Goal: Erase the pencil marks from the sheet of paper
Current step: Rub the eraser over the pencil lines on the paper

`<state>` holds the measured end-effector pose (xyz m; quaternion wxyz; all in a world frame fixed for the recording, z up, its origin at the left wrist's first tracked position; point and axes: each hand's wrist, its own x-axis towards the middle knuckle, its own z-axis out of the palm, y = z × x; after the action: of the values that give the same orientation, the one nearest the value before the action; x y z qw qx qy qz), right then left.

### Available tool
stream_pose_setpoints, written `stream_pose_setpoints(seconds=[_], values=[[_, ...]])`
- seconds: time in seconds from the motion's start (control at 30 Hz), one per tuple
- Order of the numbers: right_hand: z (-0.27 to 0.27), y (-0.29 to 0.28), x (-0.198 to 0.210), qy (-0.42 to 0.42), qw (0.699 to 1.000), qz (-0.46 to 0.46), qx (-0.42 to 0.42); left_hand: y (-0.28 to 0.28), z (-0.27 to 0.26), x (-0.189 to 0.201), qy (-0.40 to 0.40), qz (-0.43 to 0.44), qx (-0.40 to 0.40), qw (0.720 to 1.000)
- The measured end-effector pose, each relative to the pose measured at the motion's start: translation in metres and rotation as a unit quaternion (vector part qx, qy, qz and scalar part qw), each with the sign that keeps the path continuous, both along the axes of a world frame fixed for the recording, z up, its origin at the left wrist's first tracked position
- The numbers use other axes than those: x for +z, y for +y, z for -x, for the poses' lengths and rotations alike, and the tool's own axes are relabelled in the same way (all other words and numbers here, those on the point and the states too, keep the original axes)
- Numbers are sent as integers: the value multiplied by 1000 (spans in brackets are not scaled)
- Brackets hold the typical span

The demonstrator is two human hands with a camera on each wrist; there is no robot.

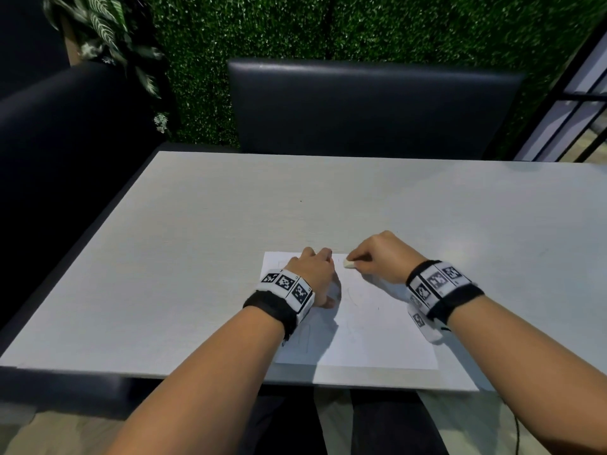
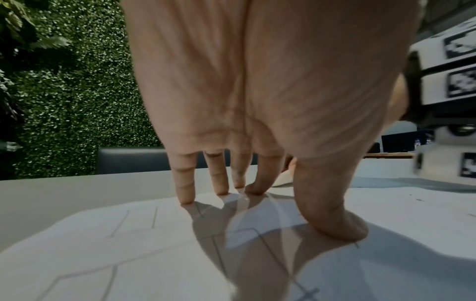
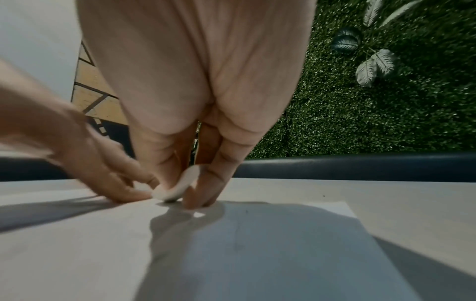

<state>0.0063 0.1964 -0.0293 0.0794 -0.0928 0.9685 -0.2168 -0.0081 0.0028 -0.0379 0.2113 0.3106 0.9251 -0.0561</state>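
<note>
A white sheet of paper (image 1: pixel 371 326) lies near the table's front edge, with faint pencil lines (image 2: pixel 134 222) drawn on it. My left hand (image 1: pixel 315 274) presses down on the sheet's far left part, its straight fingers (image 2: pixel 185 183) and thumb spread on the paper. My right hand (image 1: pixel 381 257) pinches a small white eraser (image 1: pixel 348 265) between thumb and fingers. The eraser (image 3: pixel 177 187) touches the paper near its far edge, just right of the left hand's fingertips. The sheet (image 3: pixel 231 254) in front of the right wrist looks mostly blank.
The pale table (image 1: pixel 230 231) stretches far beyond the sheet. A dark padded seat back (image 1: pixel 371 103) stands behind its far edge, a dark bench (image 1: pixel 59 142) on the left. A green hedge wall (image 1: pixel 328 27) closes the back.
</note>
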Motion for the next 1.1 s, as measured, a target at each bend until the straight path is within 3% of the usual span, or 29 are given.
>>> stream_pose_setpoints(seconds=[0.13,0.37,0.6,0.8,1.0,1.1], values=[[11,-3,-2,12,1000,-18,-8,2,0,3,-8,4,12,1000],[-26,2,-16,7,998,-48,38,-6,-6,4,-2,-26,11,1000],[15,0,-2,13,1000,-26,-10,-6,-7,9,6,-23,14,1000],[-33,6,-6,-19,999,4,43,-3,-3,4,-1,-32,16,999],[14,4,-2,8,1000,-14,-10,-4,-3,5,-7,-24,17,1000],[4,6,-3,12,1000,-17,-5,0,-3,9,-12,-5,12,1000]])
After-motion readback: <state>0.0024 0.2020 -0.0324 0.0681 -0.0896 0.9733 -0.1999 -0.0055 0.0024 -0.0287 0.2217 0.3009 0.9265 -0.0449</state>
